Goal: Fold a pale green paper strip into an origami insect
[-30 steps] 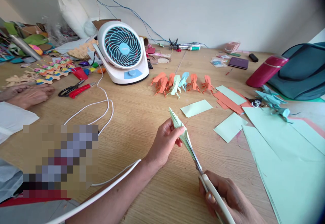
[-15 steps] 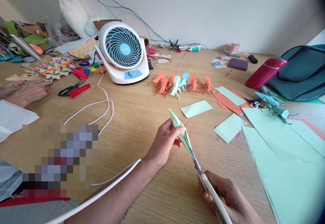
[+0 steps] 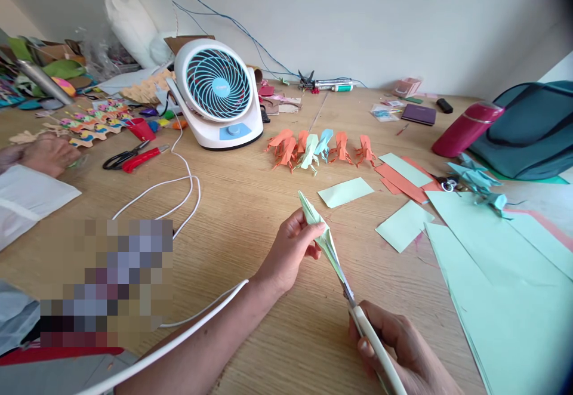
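Between the thumb and fingers of my left hand (image 3: 290, 249) is a narrow, pointed piece of folded pale green paper (image 3: 325, 241), slanting down to the right. My right hand (image 3: 398, 341) grips the white handles of a pair of scissors (image 3: 375, 338). Their blades lie at the lower end of the folded paper; how far apart they are is hard to see. Beyond my hands stands a row of folded paper figures, among them a pale green one (image 3: 309, 154), a blue one (image 3: 324, 144) and an orange one (image 3: 341, 147).
Pale green paper sheets (image 3: 505, 299) cover the right side, with blue paper figures (image 3: 477, 179) and a pink bottle (image 3: 468, 127) behind. A white fan (image 3: 217, 93) stands back left, its cord near red-handled pliers (image 3: 143, 159). Another person's hand (image 3: 51, 153) is at far left.
The other person's hand and white sleeve at far left have shifted slightly. My hands, the folded paper and the scissors stay almost where they were.
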Motion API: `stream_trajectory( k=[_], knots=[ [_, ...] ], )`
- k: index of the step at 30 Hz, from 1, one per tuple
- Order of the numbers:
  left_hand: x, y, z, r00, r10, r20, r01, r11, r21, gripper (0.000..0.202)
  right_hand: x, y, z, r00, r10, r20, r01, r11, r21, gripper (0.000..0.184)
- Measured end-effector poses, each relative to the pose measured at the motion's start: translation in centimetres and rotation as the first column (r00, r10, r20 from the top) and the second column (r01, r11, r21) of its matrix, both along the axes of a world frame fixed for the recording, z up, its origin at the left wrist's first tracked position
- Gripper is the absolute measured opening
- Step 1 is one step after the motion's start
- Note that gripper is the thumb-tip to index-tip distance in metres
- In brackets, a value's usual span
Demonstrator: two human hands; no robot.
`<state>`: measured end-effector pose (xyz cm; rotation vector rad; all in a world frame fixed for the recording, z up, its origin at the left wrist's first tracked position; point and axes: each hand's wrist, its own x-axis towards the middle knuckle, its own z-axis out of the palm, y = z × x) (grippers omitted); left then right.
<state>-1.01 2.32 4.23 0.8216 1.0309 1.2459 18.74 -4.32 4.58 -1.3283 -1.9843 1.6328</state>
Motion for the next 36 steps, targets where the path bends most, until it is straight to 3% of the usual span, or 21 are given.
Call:
stream_trajectory(
  k=[4, 10, 23, 36],
  knots=[
    [0.0, 0.0, -0.1, 1.0, -0.019, 0.016, 0.019, 1.0, -0.008, 0.02, 0.2, -0.1, -0.6, 1.0, 0.02, -0.009, -0.02, 1.0, 0.0, 0.053],
    [-0.1, 0.0, 0.3, 0.971, 0.043, -0.236, -0.003, 0.985, 0.17, 0.019, 0.3, 0.0, -1.1, 1.0, 0.012, -0.01, -0.011, 1.0, 0.028, 0.05],
    [0.1, -0.1, 0.3, 0.994, -0.001, -0.106, 0.007, 0.998, 0.058, 0.021, 0.2, 0.0, -0.2, 0.999, -0.022, -0.037, 0.024, 0.998, 0.052, 0.046],
    [0.1, -0.1, 0.5, 0.993, 0.018, -0.114, -0.013, 0.999, 0.047, 0.02, 0.4, 0.0, -1.6, 1.0, -0.011, -0.023, 0.013, 0.998, 0.063, 0.049]
  ],
)
